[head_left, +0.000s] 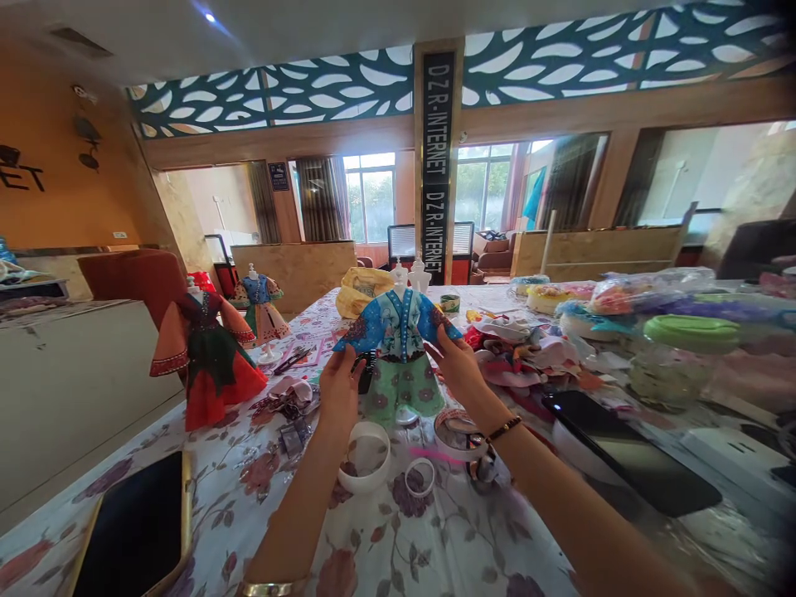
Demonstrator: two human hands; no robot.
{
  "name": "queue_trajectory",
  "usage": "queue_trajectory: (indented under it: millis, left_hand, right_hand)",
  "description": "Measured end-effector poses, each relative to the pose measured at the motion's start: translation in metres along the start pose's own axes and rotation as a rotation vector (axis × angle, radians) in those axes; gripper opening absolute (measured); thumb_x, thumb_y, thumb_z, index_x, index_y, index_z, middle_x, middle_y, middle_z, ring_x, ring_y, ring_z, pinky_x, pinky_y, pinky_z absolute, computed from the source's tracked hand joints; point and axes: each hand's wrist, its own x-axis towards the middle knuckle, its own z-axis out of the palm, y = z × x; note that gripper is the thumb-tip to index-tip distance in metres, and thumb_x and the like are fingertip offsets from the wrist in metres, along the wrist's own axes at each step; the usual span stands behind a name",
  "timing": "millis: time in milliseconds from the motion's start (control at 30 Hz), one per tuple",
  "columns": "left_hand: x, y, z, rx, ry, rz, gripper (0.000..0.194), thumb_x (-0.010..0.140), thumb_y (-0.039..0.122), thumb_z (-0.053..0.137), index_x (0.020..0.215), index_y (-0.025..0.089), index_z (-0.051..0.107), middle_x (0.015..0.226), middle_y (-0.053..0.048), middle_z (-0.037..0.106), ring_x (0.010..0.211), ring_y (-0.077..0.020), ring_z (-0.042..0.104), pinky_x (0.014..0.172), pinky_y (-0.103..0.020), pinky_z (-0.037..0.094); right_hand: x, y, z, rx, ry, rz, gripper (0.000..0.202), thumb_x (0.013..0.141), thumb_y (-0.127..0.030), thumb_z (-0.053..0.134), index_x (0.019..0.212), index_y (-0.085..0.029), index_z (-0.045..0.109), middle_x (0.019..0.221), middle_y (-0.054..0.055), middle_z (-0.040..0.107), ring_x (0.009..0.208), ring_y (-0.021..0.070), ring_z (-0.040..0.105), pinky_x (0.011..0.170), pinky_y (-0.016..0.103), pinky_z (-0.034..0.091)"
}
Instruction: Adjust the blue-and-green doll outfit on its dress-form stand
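A small doll dress point(403, 332) with a blue patterned top, wide blue sleeves and a green flowered skirt stands upright at the middle of the table. My left hand point(339, 377) pinches the end of its left sleeve. The end of the right sleeve is between the fingers of my right hand point(455, 358). Both sleeves are spread outward. The foot of a white stand point(407, 416) shows under the skirt. White tape rings point(386, 464) lie in front of it, between my forearms.
Dressed dolls in red and black point(208, 356) and blue and pink point(258, 303) stand at left. Phones lie at front left point(140, 526) and right point(634, 448). Fabric scraps point(516, 352) and a green-lidded jar point(672, 373) are at right, a yellow bag point(361, 290) behind.
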Motion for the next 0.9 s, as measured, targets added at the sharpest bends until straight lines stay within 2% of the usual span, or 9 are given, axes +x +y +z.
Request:
queue_trajectory:
  millis: [100, 200, 467, 733, 900]
  left_hand:
    - [0.001, -0.003, -0.003, 0.010, 0.037, 0.007, 0.033, 0.049, 0.034, 0.088, 0.070, 0.018, 0.068, 0.072, 0.002, 0.069, 0.066, -0.0092, 0.063, 0.065, -0.022, 0.049]
    - [0.001, -0.002, -0.002, 0.006, 0.065, 0.036, 0.031, 0.048, 0.032, 0.088, 0.067, 0.018, 0.068, 0.069, 0.002, 0.069, 0.065, -0.0089, 0.063, 0.064, -0.022, 0.048]
    - [0.002, 0.006, 0.003, 0.024, 0.089, 0.138, 0.024, 0.055, 0.027, 0.085, 0.069, 0.019, 0.067, 0.075, 0.004, 0.071, 0.081, -0.0128, 0.066, 0.086, -0.030, 0.051]
    - [-0.005, 0.003, 0.008, 0.071, -0.009, 0.136, 0.047, 0.042, 0.022, 0.089, 0.084, 0.019, 0.068, 0.083, 0.001, 0.074, 0.084, -0.0137, 0.067, 0.089, -0.029, 0.048]
    - [-0.006, 0.004, 0.010, 0.103, -0.041, 0.130, 0.051, 0.044, 0.020, 0.088, 0.090, 0.020, 0.064, 0.083, 0.000, 0.074, 0.082, -0.0153, 0.069, 0.089, -0.032, 0.049]
  right_hand:
    - [0.000, 0.003, -0.001, -0.001, 0.019, 0.008, 0.030, 0.064, -0.047, 0.078, 0.082, -0.024, 0.072, 0.087, 0.002, 0.076, 0.087, 0.0226, 0.071, 0.078, 0.037, 0.057]
    - [0.002, 0.003, -0.002, 0.001, 0.037, 0.003, 0.033, 0.059, -0.047, 0.081, 0.081, -0.023, 0.072, 0.085, 0.003, 0.076, 0.085, 0.0233, 0.071, 0.079, 0.039, 0.057]
    - [0.003, 0.001, -0.001, 0.020, 0.036, -0.057, 0.036, 0.058, -0.047, 0.082, 0.082, -0.024, 0.071, 0.093, 0.002, 0.076, 0.091, 0.0211, 0.070, 0.089, 0.040, 0.055]
    - [-0.006, 0.001, 0.006, -0.058, -0.059, -0.012, 0.035, 0.056, -0.036, 0.084, 0.086, -0.022, 0.071, 0.086, 0.003, 0.077, 0.088, 0.0237, 0.071, 0.080, 0.040, 0.056]
    - [-0.007, -0.002, 0.007, -0.060, -0.070, -0.026, 0.041, 0.055, -0.033, 0.085, 0.092, -0.023, 0.070, 0.087, 0.001, 0.077, 0.091, 0.0229, 0.070, 0.087, 0.040, 0.054]
